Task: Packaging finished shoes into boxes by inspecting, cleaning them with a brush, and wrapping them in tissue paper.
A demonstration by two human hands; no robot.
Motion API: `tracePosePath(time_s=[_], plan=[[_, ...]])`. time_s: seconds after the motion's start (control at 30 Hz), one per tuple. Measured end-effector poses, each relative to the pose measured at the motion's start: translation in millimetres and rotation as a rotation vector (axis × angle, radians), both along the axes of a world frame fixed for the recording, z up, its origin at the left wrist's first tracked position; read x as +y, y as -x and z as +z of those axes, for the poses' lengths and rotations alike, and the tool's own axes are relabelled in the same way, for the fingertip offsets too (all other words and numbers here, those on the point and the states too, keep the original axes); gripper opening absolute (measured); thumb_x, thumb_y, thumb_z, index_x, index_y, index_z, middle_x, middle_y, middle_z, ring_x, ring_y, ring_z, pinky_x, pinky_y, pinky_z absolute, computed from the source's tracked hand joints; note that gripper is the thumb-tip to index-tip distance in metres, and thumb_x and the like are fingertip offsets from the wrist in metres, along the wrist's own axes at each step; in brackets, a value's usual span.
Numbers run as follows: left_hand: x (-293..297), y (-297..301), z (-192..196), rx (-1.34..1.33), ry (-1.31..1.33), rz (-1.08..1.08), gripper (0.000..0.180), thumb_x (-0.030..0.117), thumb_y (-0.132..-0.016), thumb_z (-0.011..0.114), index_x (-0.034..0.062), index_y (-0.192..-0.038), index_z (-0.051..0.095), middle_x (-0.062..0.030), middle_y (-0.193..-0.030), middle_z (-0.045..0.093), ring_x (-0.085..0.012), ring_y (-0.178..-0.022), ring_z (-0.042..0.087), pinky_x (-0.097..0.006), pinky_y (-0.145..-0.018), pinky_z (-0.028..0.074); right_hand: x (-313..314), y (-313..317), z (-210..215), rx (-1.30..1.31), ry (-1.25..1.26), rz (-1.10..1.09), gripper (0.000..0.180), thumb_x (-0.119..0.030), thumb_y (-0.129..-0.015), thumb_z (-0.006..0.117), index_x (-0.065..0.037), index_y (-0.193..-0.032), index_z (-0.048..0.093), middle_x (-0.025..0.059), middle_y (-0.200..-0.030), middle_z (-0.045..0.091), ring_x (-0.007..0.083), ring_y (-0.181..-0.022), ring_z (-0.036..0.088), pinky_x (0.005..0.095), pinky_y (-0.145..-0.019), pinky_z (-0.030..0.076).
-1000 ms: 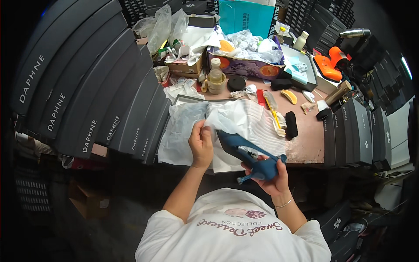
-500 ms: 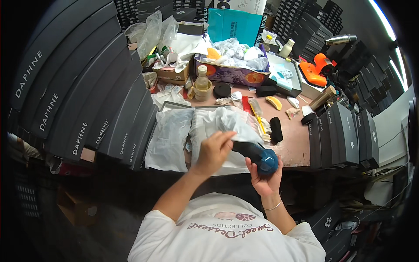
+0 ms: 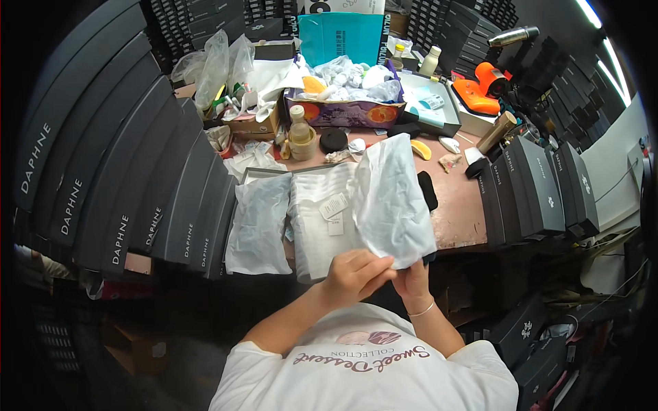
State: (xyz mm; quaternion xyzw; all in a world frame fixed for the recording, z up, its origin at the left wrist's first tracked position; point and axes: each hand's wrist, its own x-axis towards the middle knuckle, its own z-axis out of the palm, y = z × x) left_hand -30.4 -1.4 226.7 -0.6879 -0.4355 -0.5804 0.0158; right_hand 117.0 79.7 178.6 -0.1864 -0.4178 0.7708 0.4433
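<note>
A white translucent bag (image 3: 392,198) stands upright in front of me, covering a dark blue shoe that is now almost fully hidden inside it. My left hand (image 3: 356,274) grips the bag's lower edge from the left. My right hand (image 3: 413,281) holds the bag and the shoe from below, with only a dark sliver showing by its fingers. Below the bag lies an open shoe box (image 3: 274,172) lined with white tissue paper (image 3: 257,222) and a small white tag (image 3: 335,205).
Stacks of dark shoe boxes (image 3: 123,185) rise on the left and more (image 3: 541,192) on the right. The brown bench (image 3: 456,202) holds a bottle (image 3: 299,127), a purple box of clutter (image 3: 343,109), a teal bag (image 3: 343,34) and an orange tool (image 3: 480,96).
The blue shoe was bare in my right hand; now the white bag has been pulled over it and lifted upright. My left hand moved from the shoe's top down to the bag's edge.
</note>
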Motion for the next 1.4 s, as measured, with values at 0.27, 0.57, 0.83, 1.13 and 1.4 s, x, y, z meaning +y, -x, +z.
tracePosePath(time_s=[0.27, 0.57, 0.83, 1.13, 1.4], plan=[[14.5, 71.1, -63.4, -1.137, 0.456, 0.177, 0.032, 0.027, -0.092, 0.065, 0.0004, -0.111, 0.063, -0.0012, -0.089, 0.065, -0.0108, -0.08, 0.059, -0.022, -0.076, 0.046, -8.4, -30.8, 2.1, 0.037, 0.326, 0.304, 0.065, -0.024, -0.081, 0.073, 0.0, -0.135, 0.046, 0.0116, -0.132, 0.055, 0.0227, -0.121, 0.054, 0.0397, -0.104, 0.042], [-3.3, 110.1, -41.7, -1.399, 0.072, 0.268, 0.029, 0.017, -0.093, 0.063, -0.0013, -0.115, 0.058, -0.0068, -0.109, 0.059, -0.013, -0.1, 0.057, -0.025, -0.086, 0.045, -10.7, -45.6, -19.8, -0.001, 0.192, 0.152, 0.075, -0.023, -0.075, 0.078, 0.003, -0.136, 0.042, 0.011, -0.133, 0.053, 0.0241, -0.121, 0.053, 0.0409, -0.104, 0.042], [-1.5, 4.5, -16.2, -0.018, 0.21, 0.305, 0.034, 0.016, -0.074, 0.076, 0.0036, -0.105, 0.068, -0.0109, -0.098, 0.06, -0.0288, -0.09, 0.056, -0.042, -0.086, 0.042, -20.2, -5.2, 3.4, 0.109, 0.253, 0.108, 0.058, -0.006, -0.079, 0.067, -0.004, -0.133, 0.044, 0.0062, -0.123, 0.057, 0.0189, -0.116, 0.054, 0.0354, -0.102, 0.042], [14.5, -28.3, -8.6, -0.007, 0.094, 0.058, 0.028, 0.0, -0.069, 0.072, 0.0035, -0.096, 0.069, -0.0041, -0.077, 0.062, -0.0218, -0.064, 0.058, -0.034, -0.058, 0.047, 2.8, -3.8, -9.8, 0.28, 0.531, -0.018, 0.053, -0.039, -0.096, 0.049, -0.004, -0.135, 0.043, 0.0077, -0.132, 0.053, 0.0219, -0.12, 0.052, 0.0382, -0.103, 0.042], [17.5, -66.6, -19.9, -0.012, 0.199, -0.13, 0.027, 0.007, -0.076, 0.073, 0.0032, -0.101, 0.064, -0.0066, -0.075, 0.059, -0.0239, -0.062, 0.058, -0.033, -0.055, 0.047, 39.7, -53.1, -110.0, -0.908, -1.222, -0.336, 0.052, -0.03, -0.09, 0.06, -0.003, -0.132, 0.047, 0.0122, -0.129, 0.054, 0.0268, -0.121, 0.051, 0.0407, -0.105, 0.04]])
